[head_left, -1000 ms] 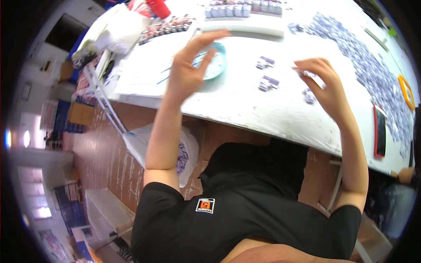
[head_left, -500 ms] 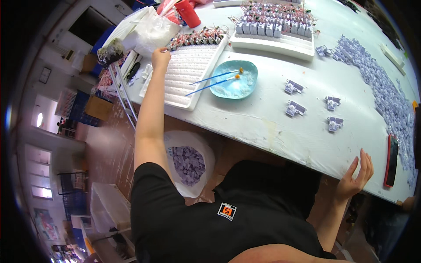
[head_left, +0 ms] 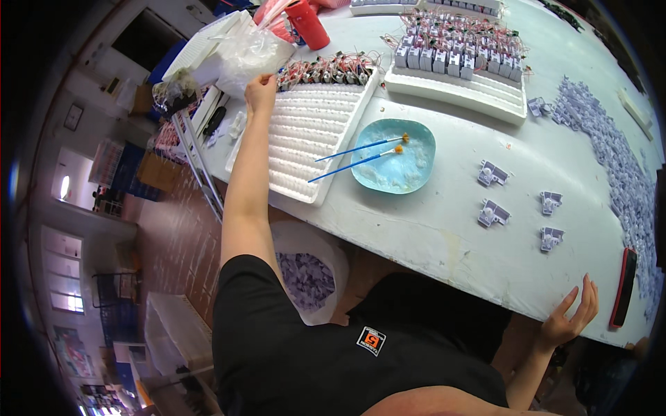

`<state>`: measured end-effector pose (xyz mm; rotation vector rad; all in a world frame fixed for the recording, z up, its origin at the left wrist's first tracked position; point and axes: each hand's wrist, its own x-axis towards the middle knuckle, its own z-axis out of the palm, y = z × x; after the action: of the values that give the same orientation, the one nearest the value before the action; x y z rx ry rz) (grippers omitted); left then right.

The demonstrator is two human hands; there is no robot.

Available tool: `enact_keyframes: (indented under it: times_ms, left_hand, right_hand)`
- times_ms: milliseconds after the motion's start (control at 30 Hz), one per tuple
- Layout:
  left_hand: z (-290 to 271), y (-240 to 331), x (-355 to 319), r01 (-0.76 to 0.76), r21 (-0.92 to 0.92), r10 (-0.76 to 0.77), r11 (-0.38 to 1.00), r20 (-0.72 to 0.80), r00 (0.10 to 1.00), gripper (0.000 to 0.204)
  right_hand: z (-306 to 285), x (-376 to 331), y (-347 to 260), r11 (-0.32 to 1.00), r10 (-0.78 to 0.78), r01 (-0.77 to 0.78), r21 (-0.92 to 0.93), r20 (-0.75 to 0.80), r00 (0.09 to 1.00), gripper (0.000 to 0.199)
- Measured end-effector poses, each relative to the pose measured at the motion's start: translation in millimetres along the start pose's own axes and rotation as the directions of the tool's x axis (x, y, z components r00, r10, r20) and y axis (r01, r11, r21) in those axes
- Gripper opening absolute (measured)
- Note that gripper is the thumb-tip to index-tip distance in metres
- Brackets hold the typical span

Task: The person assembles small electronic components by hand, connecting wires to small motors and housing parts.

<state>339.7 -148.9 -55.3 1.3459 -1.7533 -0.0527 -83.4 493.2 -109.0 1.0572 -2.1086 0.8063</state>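
At the far left, my left hand reaches to the upper left corner of a white foam tray with ridged rows. Its fingers are pinched together beside a row of small motors with red wires; whatever lies between the fingertips is hidden. My right hand rests at the table's near edge on the right, fingers apart and holding nothing. Several small grey-lilac plastic housings lie on the table ahead of it. Between the hands, two blue-handled brushes lie across a turquoise bowl with pale grease-like stuff in it.
Another foam tray carries wired grey units at the back. A large heap of lilac parts covers the right side, near a red-edged phone. Left are a clear plastic bag and red canister. Below hangs a sack of parts.
The whole view has shifted, so the table things sit lower and farther right. My left hand stays pinched at the tray's corner; my right hand stays at the near edge.
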Motion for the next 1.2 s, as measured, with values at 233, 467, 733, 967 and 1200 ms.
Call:
enact_keyframes:
  times_ms: [233,467,733,967,1200]
  left_hand:
    - [-9,-11,-10,0.2,0.191,-0.228,0.961,0.14,0.963,0.033]
    - [-5,-6,-12,0.073,0.231,-0.103,0.97,0.121,0.987,0.033]
    - [2,10,-19,-0.058,0.383,0.044,0.922,0.046,0.998,0.033]
    - [-4,24,-24,-0.055,0.406,0.018,0.912,0.095,0.995,0.029]
    - [2,32,-28,-0.078,0.445,0.028,0.892,0.117,0.993,0.032]
  right_hand:
    - [0,-2,4,0.999,-0.006,0.006,-0.034,0.004,1.0,0.027]
    - [0,-2,3,1.0,-0.012,0.012,-0.028,0.008,1.0,0.026]
    - [0,-4,5,0.999,-0.019,0.019,-0.031,0.004,1.0,0.025]
    - [-1,-4,5,0.999,-0.034,0.034,-0.024,0.002,0.999,0.026]
    - [-1,-7,7,0.999,-0.041,0.041,-0.019,0.0,0.999,0.026]
